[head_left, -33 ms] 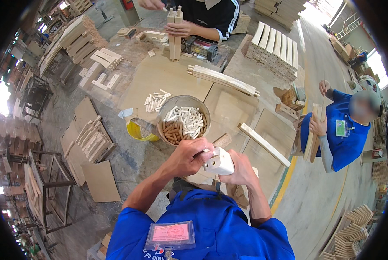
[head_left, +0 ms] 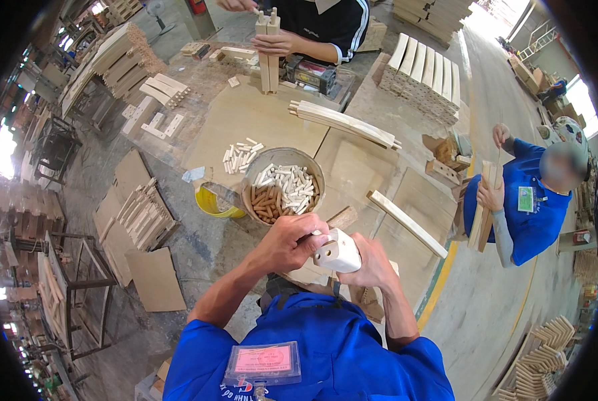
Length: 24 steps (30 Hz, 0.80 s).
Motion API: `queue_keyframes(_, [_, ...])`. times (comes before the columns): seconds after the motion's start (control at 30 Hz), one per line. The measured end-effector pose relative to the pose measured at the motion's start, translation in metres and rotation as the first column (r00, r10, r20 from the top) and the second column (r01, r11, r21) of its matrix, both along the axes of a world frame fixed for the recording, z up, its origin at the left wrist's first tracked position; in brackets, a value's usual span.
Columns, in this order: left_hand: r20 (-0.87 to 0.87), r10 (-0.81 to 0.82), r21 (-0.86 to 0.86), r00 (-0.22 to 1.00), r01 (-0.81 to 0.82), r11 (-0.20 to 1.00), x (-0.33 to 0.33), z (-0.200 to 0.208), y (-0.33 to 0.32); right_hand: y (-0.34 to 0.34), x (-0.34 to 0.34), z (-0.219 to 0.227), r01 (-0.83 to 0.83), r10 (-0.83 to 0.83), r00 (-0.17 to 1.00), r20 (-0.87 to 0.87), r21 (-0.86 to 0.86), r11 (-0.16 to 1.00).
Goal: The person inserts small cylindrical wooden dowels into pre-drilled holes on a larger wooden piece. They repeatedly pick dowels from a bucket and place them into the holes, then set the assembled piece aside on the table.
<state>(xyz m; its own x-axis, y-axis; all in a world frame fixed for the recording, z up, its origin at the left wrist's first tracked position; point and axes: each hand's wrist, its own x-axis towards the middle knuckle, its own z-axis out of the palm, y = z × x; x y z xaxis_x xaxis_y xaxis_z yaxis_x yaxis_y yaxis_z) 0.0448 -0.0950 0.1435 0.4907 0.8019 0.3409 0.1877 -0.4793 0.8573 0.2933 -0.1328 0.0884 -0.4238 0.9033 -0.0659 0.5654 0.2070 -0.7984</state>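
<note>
Near the person's blue-shirted chest, at the near edge of the work surface, the right hand [head_left: 371, 262] grips a pale, smooth wooden piece with round holes in its end [head_left: 343, 252]. At that drilled end, the left hand [head_left: 291, 238] is closed, thumb and finger pinching a small pale wooden peg [head_left: 317, 232] (mostly hidden by the fingers). Just beyond stands a round grey bucket [head_left: 265, 160] holding white and reddish-brown dowels [head_left: 295, 188]; a yellow bucket [head_left: 210, 202] sits to its left. Farther right lies a long, pale, straight wooden bar [head_left: 407, 222].
</note>
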Motion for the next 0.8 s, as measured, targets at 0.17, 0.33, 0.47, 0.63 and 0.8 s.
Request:
queue_keyframes(0.17, [0.007, -0.156, -0.19, 0.988, 0.155, 0.97, -0.011, -0.001, 0.005, -0.005, 0.001, 0.01, -0.096, 0.096, 0.995, -0.009, -0.169, 0.981])
queue_keyframes(0.33, [0.035, -0.179, -0.183, 0.983, 0.182, 0.966, -0.01, -0.014, 0.009, -0.009, -0.005, 0.004, -0.087, 0.057, 0.989, -0.135, -0.232, 0.969])
queue_keyframes(0.47, [-0.019, -0.191, -0.303, 0.981, 0.176, 0.937, -0.005, -0.017, 0.021, -0.017, -0.007, -0.001, 0.096, -0.095, 0.995, 0.018, -0.221, 0.971])
queue_keyframes(0.63, [-0.236, 0.036, -0.231, 0.971, -0.092, 0.968, -0.015, -0.073, 0.105, -0.007, 0.005, 0.002, 0.209, -0.21, 0.978, 0.006, -0.124, 0.97])
queue_keyframes(0.8, [-0.773, 0.084, 0.014, 0.628, -0.115, 0.993, -0.015, -0.141, 0.124, -0.011, 0.013, 0.013, 0.23, -0.246, 0.962, -0.114, -0.141, 0.963])
